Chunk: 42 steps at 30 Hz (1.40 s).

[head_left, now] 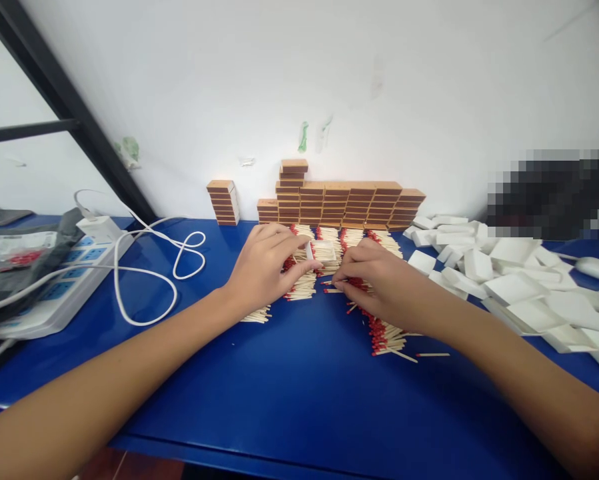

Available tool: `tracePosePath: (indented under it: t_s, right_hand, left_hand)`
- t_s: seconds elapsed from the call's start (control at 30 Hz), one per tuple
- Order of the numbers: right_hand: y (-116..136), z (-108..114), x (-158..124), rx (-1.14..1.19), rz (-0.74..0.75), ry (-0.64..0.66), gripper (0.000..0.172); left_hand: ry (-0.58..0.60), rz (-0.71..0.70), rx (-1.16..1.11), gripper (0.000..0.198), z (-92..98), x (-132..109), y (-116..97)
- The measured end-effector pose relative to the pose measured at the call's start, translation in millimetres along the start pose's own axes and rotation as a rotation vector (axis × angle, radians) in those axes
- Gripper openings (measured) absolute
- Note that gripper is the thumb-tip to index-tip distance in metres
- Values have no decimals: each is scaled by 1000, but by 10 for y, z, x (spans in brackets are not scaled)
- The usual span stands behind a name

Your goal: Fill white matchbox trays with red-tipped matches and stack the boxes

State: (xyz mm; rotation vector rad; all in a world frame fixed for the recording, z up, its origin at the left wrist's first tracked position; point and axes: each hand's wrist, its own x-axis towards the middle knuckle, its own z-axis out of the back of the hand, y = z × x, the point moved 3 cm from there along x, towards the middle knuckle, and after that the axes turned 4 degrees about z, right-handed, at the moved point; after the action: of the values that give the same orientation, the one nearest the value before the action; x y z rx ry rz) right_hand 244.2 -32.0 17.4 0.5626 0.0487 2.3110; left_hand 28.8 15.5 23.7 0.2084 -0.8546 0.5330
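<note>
A small white matchbox tray [333,251] with red-tipped matches in it stands among the match piles. My left hand [264,267] is closed on its left end, thumb in front and fingers behind. My right hand [379,277] is just right of the tray, its thumb and fingers pinched over a few matches [332,291] low by the table. Rows of matches [299,291] lie under and around my left hand. Another long pile [386,333] runs beneath my right hand toward me, partly hidden by it. One loose match [434,355] lies to its right.
Stacked brown matchboxes [349,203] line the wall, with a separate stack [222,202] to the left. White empty trays [519,267] are heaped at right. A power strip [64,280] and white cable [122,293] occupy the left of the blue table [279,393].
</note>
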Motion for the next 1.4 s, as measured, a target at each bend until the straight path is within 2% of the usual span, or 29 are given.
tracePosePath:
  t_s: [0.23, 0.7, 0.87, 1.13, 1.4]
  right_hand:
    - [1, 18, 2, 1, -2, -29, 19]
    - [19, -6, -3, 19, -2, 4, 18]
    - [-19, -48, -12, 58, -13, 13, 10]
    - [-51, -122, -18, 22, -7, 6, 12]
    - [-11, -66, 7, 38, -9, 2, 13]
  left_hand:
    - [28, 40, -16, 35, -9, -6, 10]
    - [8, 9, -4, 36, 0, -3, 0]
    - [16, 20, -13, 36, -1, 3, 8]
    - [28, 37, -24, 35, -13, -9, 14]
    - [28, 36, -12, 36, -4, -1, 15]
